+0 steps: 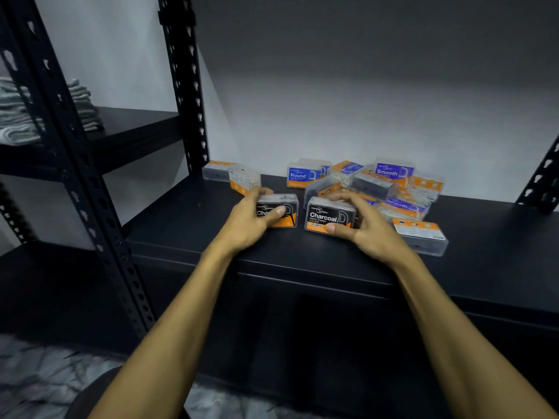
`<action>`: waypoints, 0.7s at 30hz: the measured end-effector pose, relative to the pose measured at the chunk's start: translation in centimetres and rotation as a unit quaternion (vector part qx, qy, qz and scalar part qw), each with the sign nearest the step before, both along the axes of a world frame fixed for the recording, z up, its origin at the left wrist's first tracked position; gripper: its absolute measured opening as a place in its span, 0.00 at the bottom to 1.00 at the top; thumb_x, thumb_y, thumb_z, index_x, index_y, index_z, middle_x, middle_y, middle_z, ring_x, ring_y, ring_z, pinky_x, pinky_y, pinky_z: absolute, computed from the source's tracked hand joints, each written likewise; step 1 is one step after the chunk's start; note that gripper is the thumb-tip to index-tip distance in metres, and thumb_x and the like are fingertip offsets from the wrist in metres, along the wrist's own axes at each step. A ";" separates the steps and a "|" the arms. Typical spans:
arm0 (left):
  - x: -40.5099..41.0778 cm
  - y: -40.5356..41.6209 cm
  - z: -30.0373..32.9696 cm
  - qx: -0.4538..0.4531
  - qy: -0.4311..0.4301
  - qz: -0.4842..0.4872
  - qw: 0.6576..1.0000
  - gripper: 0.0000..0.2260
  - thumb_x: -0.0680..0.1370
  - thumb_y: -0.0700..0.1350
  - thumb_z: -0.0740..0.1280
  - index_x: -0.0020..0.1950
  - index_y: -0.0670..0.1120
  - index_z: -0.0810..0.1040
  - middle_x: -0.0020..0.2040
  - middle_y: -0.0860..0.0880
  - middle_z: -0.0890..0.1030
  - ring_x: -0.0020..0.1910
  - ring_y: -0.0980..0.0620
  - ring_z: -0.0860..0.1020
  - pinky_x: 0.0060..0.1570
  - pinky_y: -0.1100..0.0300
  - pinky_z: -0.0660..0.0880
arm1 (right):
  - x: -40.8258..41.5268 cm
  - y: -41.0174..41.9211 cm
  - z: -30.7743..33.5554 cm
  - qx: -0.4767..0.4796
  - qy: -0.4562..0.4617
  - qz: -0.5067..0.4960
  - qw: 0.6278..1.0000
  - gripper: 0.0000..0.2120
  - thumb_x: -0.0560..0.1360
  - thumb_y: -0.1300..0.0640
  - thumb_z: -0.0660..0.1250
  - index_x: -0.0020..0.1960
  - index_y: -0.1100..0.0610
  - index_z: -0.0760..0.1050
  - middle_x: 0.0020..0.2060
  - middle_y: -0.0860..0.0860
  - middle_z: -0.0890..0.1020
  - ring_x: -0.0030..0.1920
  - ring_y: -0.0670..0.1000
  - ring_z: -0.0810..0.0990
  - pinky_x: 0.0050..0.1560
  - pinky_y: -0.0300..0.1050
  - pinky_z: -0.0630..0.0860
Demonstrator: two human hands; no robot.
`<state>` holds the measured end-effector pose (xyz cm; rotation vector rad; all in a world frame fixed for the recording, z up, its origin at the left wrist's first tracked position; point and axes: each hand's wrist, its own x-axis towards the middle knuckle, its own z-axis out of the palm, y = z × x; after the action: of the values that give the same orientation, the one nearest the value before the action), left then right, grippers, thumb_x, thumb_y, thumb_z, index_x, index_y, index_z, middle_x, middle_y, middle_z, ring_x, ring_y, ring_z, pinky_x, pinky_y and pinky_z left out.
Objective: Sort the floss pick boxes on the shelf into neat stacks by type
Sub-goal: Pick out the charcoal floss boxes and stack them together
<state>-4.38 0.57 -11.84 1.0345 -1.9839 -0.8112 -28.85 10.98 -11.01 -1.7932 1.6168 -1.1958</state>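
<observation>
Fuzzy grey rug (36,385) below black shelf (302,252), grey wall (363,101) behind

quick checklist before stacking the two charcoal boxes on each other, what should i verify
1. Left hand has hold of the left black-and-orange Charcoal floss pick box: ok, thumb across its front.
2. Right hand has hold of the right black-and-orange Charcoal floss pick box: ok, fingers over its top.
3. Both boxes the same type: ok on the right; the left label shows only "Cha", the same black design.
4. Both upright, labels facing forward: ok.
5. Bare black shelf in front for a stack: ok.
6. Jumbled pile of blue-and-orange Round and Smooth boxes clear of the right box: not ok, it crowds close behind.
</observation>
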 end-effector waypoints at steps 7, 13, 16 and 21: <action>0.6 0.0 0.2 -0.005 -0.014 0.028 1.000 0.17 0.77 0.52 0.72 0.59 0.47 0.70 0.53 0.54 0.78 0.55 0.53 0.77 0.46 0.65 0.69 | 0.3 0.0 -0.6 0.005 0.014 -0.026 1.000 0.19 0.73 0.48 0.73 0.61 0.46 0.72 0.58 0.49 0.82 0.58 0.49 0.82 0.63 0.57 0.78; 4.2 -0.8 0.8 -0.059 -0.058 0.045 0.996 0.20 0.74 0.51 0.75 0.63 0.47 0.78 0.55 0.52 0.81 0.53 0.54 0.78 0.51 0.65 0.68 | 0.9 -0.6 -0.1 0.016 0.061 -0.010 0.998 0.16 0.75 0.52 0.72 0.60 0.45 0.72 0.59 0.49 0.81 0.60 0.50 0.80 0.65 0.57 0.75; 6.4 -1.0 1.0 -0.067 -0.074 0.043 0.994 0.23 0.74 0.51 0.75 0.67 0.49 0.77 0.56 0.55 0.81 0.55 0.57 0.78 0.55 0.66 0.69 | 2.0 -1.3 0.3 0.020 0.086 0.003 0.996 0.18 0.74 0.49 0.72 0.61 0.45 0.71 0.59 0.50 0.81 0.60 0.51 0.81 0.64 0.58 0.75; 9.2 -1.1 0.7 -0.067 -0.062 0.043 0.995 0.29 0.74 0.48 0.76 0.72 0.50 0.71 0.58 0.56 0.79 0.56 0.59 0.78 0.60 0.65 0.72 | 4.9 -2.4 1.1 0.031 0.147 0.031 0.988 0.18 0.75 0.52 0.72 0.62 0.48 0.70 0.57 0.49 0.81 0.58 0.49 0.80 0.63 0.54 0.76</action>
<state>4.78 -0.52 -11.18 1.1066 -2.0507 -0.5718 -24.00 8.54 -9.93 -2.0393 1.7193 -0.8748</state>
